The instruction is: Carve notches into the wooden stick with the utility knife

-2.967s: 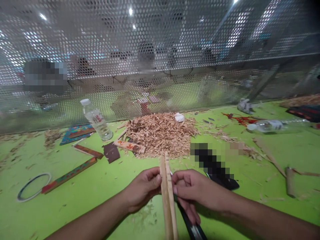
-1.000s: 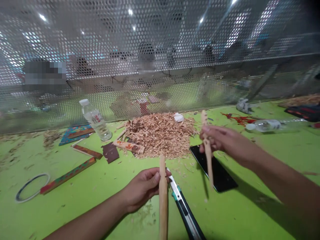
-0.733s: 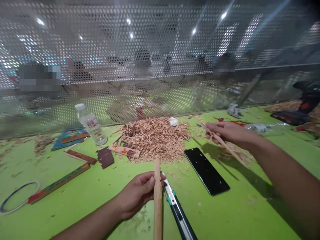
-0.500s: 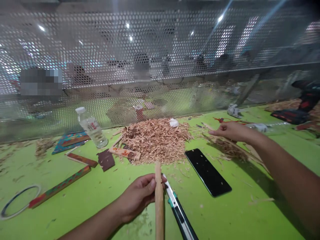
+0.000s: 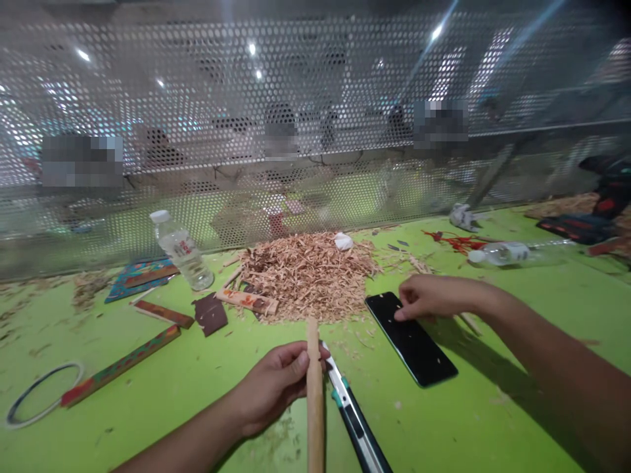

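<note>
The fingers (image 5: pixel 298 362) of the left hand (image 5: pixel 273 384) are closed on a pale wooden stick (image 5: pixel 315 401), thumb on its near side, with its narrower end pointing away toward the mesh. Just to the right of the stick is a utility knife (image 5: pixel 352 417) with a dark, teal-trimmed handle, its metal end close by the left fingertips. The fingers of the right hand (image 5: pixel 426 297) are bent, thumb near index, above the upper part of a black phone (image 5: pixel 414 351); nothing shows in them, and I cannot tell whether they are fully closed or touch the screen. Light crumbs dot the phone. Part of another piece of wood (image 5: pixel 472 324) shows beneath the right wrist. Beyond the hands a heap of wood shavings (image 5: pixel 305 279) sits on the green bench (image 5: pixel 162 397), a white crumpled scrap (image 5: pixel 344 241) on top. Left of the heap are a painted strip (image 5: pixel 249 302), a dark brown sheet (image 5: pixel 210 314) and a standing water bottle (image 5: pixel 182 253); farther left, a long painted strip (image 5: pixel 123 366) ends at a pale ring (image 5: pixel 39 416). On the right lie red strings (image 5: pixel 451 241) and a second bottle (image 5: pixel 503 253) on its side, with a cordless drill (image 5: pixel 608 197) past them. A perforated metal screen (image 5: pixel 217 85) spans the back.
</note>
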The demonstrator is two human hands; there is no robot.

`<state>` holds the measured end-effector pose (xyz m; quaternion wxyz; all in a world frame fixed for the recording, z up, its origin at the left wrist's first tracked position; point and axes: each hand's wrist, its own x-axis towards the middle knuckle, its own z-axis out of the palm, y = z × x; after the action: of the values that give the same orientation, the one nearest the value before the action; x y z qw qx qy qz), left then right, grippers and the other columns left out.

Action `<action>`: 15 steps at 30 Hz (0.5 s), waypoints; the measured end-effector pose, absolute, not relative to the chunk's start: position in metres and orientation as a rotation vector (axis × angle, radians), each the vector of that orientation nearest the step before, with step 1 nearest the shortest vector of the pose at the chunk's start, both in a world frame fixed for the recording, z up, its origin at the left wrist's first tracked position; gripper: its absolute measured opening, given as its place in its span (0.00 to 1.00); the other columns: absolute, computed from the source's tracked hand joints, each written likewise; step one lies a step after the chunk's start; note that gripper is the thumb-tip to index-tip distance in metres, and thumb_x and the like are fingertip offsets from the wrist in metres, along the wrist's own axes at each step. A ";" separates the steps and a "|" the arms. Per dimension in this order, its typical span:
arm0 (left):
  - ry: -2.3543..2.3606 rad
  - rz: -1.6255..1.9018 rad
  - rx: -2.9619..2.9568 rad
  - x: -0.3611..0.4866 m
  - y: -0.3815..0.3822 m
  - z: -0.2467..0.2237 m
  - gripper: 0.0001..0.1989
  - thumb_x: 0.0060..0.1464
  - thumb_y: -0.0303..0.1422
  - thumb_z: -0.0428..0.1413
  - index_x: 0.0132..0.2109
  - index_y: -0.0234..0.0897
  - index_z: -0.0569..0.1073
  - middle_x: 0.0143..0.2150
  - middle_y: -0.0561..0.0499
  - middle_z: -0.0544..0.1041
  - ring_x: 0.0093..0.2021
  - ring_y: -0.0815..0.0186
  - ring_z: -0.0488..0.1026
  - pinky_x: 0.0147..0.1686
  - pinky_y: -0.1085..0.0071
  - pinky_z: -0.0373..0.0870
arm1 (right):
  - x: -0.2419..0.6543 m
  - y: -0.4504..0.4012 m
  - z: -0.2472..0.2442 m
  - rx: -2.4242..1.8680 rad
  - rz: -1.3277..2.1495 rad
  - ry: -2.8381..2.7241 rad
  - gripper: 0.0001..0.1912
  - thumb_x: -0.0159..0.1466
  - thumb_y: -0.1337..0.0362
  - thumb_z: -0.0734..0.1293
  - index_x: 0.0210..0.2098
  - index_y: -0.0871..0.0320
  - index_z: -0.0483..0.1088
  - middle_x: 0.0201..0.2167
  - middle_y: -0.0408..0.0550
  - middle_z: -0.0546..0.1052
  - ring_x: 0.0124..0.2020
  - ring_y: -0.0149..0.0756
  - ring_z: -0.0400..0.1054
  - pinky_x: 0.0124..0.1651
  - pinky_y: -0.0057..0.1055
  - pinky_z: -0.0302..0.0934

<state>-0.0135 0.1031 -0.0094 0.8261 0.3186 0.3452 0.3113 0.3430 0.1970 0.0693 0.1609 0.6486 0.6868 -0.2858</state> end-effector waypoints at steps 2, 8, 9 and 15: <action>0.730 0.662 0.683 -0.013 0.103 -0.009 0.23 0.51 0.46 0.75 0.48 0.36 0.87 0.43 0.45 0.83 0.44 0.63 0.76 0.48 0.70 0.69 | 0.334 0.192 0.067 1.768 -0.835 1.940 0.16 0.75 0.57 0.72 0.57 0.58 0.76 0.54 0.51 0.81 0.48 0.45 0.79 0.50 0.47 0.77; 0.729 0.665 0.698 -0.012 0.103 -0.009 0.22 0.51 0.47 0.75 0.48 0.37 0.87 0.43 0.45 0.83 0.43 0.63 0.76 0.48 0.69 0.69 | 0.336 0.195 0.066 1.771 -0.759 1.920 0.16 0.75 0.58 0.72 0.58 0.58 0.75 0.56 0.52 0.80 0.50 0.46 0.79 0.51 0.47 0.76; 0.729 0.664 0.699 -0.012 0.103 -0.009 0.22 0.51 0.47 0.75 0.48 0.36 0.87 0.43 0.45 0.83 0.43 0.63 0.76 0.48 0.70 0.69 | 0.338 0.197 0.065 1.787 -0.745 1.920 0.16 0.75 0.58 0.71 0.58 0.58 0.75 0.56 0.52 0.80 0.50 0.46 0.79 0.51 0.48 0.76; 0.729 0.660 0.694 -0.011 0.104 -0.007 0.23 0.50 0.47 0.75 0.47 0.36 0.87 0.44 0.45 0.83 0.44 0.63 0.76 0.47 0.70 0.69 | 0.343 0.198 0.066 1.863 -0.700 1.927 0.16 0.76 0.57 0.71 0.58 0.57 0.75 0.56 0.52 0.80 0.49 0.46 0.79 0.51 0.47 0.76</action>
<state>-0.0114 0.1041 -0.0074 0.8243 0.3267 0.3429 0.3103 0.3434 0.1981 0.0663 0.1847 0.6608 0.6837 -0.2484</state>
